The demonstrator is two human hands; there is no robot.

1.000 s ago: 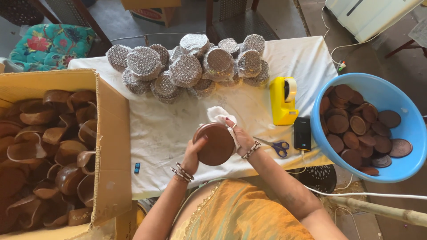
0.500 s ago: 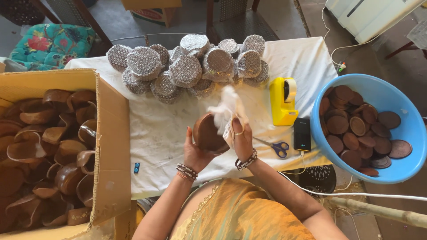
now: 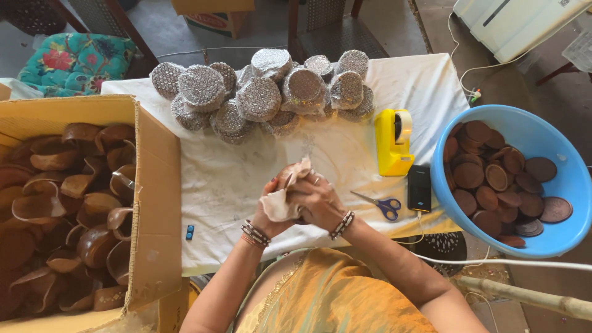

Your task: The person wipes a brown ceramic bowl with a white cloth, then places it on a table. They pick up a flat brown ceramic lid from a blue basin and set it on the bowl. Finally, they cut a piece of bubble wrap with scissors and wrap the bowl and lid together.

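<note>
Wiping is what both hands are busy with at the near edge of the white-cloth-covered surface (image 3: pixel 234 179). The left hand (image 3: pixel 274 206) and right hand (image 3: pixel 314 200) are clenched together around a small brown rounded wooden bowl (image 3: pixel 287 176) and a crumpled white cloth rag (image 3: pixel 280 203); the left grip cups the bowl from beneath, the right presses the rag onto it.

Judging by how things lie, a good part is done and plenty is left. At the far edge of the surface sits a heap of round bundles wrapped in silvery bubble film (image 3: pixel 265 92), seemingly finished. Left of the surface, a large open cardboard box (image 3: pixel 151 185) is full of dark brown wooden bowls and scoops (image 3: pixel 68 203). Right of it, a round blue plastic basin (image 3: pixel 555 148) holds flat brown wooden discs (image 3: pixel 493 179). Which of the two is waiting for a wipe I cannot tell.

On the surface toward the basin lie a yellow tape dispenser (image 3: pixel 393 143), a black rectangular phone (image 3: pixel 419 188) and blue-handled scissors (image 3: pixel 379 203).

Most of the bowl is hidden under fingers and rag, so its shape and finish are hard to read. The box is cut off at the frame's left edge, and the wraps hide their contents.
</note>
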